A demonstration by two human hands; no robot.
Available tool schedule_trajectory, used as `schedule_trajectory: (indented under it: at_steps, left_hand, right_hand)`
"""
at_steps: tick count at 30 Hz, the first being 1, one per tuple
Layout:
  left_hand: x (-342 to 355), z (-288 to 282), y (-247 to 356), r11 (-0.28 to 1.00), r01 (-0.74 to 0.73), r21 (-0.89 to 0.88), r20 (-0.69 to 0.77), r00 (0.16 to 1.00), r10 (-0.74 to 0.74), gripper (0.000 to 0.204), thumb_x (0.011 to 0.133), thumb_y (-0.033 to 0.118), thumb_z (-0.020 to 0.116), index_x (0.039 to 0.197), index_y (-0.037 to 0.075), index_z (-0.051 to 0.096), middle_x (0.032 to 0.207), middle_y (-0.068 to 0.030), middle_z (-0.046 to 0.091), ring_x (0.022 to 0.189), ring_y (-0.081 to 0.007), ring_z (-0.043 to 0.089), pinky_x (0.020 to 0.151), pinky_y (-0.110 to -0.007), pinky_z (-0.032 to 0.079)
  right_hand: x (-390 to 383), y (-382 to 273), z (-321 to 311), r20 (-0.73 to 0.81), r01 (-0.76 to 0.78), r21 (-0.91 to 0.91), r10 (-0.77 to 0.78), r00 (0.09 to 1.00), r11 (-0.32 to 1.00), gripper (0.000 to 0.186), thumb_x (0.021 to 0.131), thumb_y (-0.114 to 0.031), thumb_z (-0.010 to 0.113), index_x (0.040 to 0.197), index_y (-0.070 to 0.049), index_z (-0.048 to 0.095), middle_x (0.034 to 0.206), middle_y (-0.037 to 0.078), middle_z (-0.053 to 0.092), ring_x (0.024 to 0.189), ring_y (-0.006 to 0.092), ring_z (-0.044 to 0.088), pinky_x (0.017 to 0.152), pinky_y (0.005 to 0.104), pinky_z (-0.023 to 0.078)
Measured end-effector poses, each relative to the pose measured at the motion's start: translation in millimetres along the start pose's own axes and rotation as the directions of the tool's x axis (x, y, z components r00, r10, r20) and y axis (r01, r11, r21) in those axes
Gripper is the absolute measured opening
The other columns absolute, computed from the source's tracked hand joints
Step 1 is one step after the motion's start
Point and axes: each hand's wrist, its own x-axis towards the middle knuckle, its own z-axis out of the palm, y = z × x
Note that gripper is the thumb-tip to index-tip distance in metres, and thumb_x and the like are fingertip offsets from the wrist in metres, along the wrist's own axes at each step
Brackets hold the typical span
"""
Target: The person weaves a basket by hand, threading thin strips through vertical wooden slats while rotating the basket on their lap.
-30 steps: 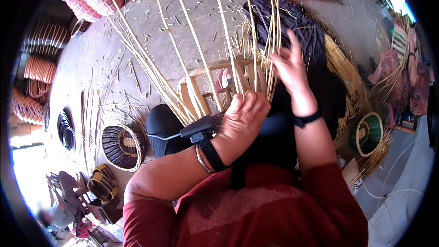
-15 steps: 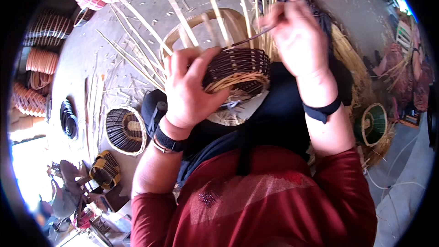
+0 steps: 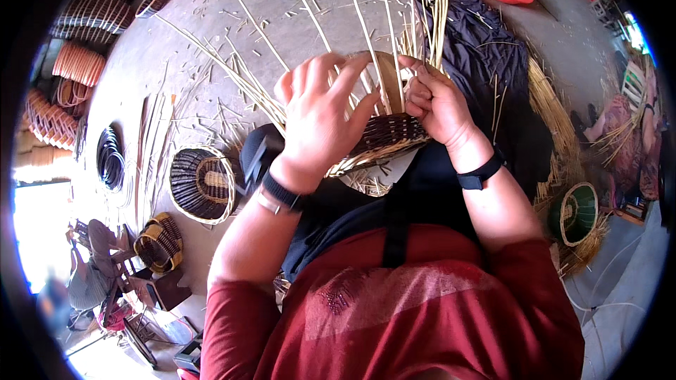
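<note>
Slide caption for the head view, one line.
Left hand and right hand at a partly woven dark basket with pale stakes.

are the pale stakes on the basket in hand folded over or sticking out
Sticking out: the pale stakes extend well past the dark woven band, fanning out.

dark brown woven basket (image 3: pixel 391 134) partly hidden by the bare left hand (image 3: pixel 324 109), thin pale stakes (image 3: pixel 363 24) cut off above
</note>
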Motion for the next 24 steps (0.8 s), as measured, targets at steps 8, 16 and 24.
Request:
schedule_trajectory:
  at_steps: [8,16,24]
  left_hand:
    - [8,52,-9,0.955,0.290,0.063,0.159,0.942,-0.296,0.070,0.078,0.050,0.078,0.138,0.020,0.058,0.132,-0.0091,0.058,0.125,-0.0347,0.051,0.104,-0.052,0.041]
    - [38,32,11,0.962,0.273,0.006,0.415,0.875,-0.251,0.091,0.065,0.056,0.089,0.137,0.014,0.054,0.136,-0.0137,0.058,0.132,-0.0389,0.045,0.110,-0.055,0.036]
    - [40,37,6,0.960,0.269,0.077,0.417,0.866,-0.276,0.094,0.060,0.056,0.091,0.136,0.015,0.055,0.132,-0.0121,0.059,0.132,-0.0366,0.045,0.110,-0.055,0.034]
  right_hand:
    - [-24,-16,-32,-0.139,-0.055,-0.058,0.047,0.989,0.997,0.038,0.108,-0.025,0.050,0.137,0.000,0.054,0.087,0.001,0.058,0.081,0.0170,0.062,0.078,0.0344,0.054]
    - [81,-32,18,0.295,0.342,-0.940,-0.502,0.813,0.001,0.032,0.104,-0.022,0.055,0.131,-0.006,0.064,0.117,0.020,0.068,0.104,0.0332,0.069,0.090,0.0401,0.056]
    - [57,-15,3,0.039,0.360,-0.826,-0.593,0.804,0.433,0.047,0.101,-0.008,0.053,0.147,-0.005,0.046,0.139,0.026,0.055,0.100,0.0257,0.068,0.085,0.0357,0.058]
